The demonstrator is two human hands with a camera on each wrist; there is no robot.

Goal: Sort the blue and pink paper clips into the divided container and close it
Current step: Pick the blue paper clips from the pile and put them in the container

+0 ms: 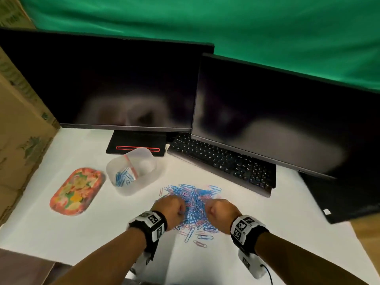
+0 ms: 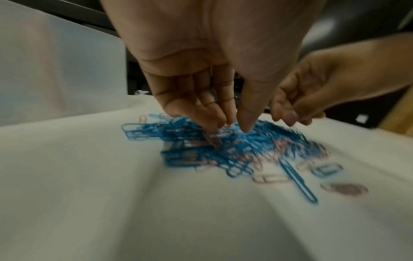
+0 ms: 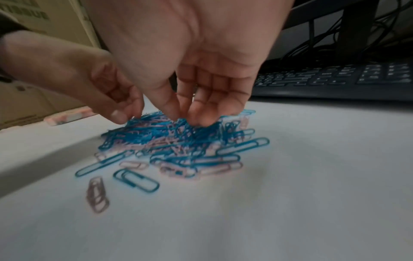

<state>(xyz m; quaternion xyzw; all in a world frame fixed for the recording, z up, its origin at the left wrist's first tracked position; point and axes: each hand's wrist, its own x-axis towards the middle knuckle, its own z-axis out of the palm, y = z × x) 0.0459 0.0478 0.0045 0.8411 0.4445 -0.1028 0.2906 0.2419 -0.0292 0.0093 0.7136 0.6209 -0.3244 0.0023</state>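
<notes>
A heap of blue and pink paper clips (image 1: pixel 193 204) lies on the white table, with several strays (image 1: pixel 200 239) at its near side. My left hand (image 1: pixel 180 210) reaches into the heap's left side, fingers and thumb bunched downward (image 2: pixel 232 126), pinching a pink clip (image 2: pixel 213 141) that dangles from them. My right hand (image 1: pixel 207 210) digs into the right side, its thumb and curled fingers (image 3: pixel 185 118) closing on blue clips at the top. The translucent divided container (image 1: pixel 144 183) stands open to the back left; several blue clips (image 1: pixel 121 177) lie in its left compartment.
A floral lid (image 1: pixel 77 191) lies left of the container. Two dark monitors (image 1: pixel 123 85) and a black keyboard (image 1: pixel 224 161) stand behind the heap. Cardboard boxes (image 1: pixel 18 130) line the left edge. The wrist views are blurred.
</notes>
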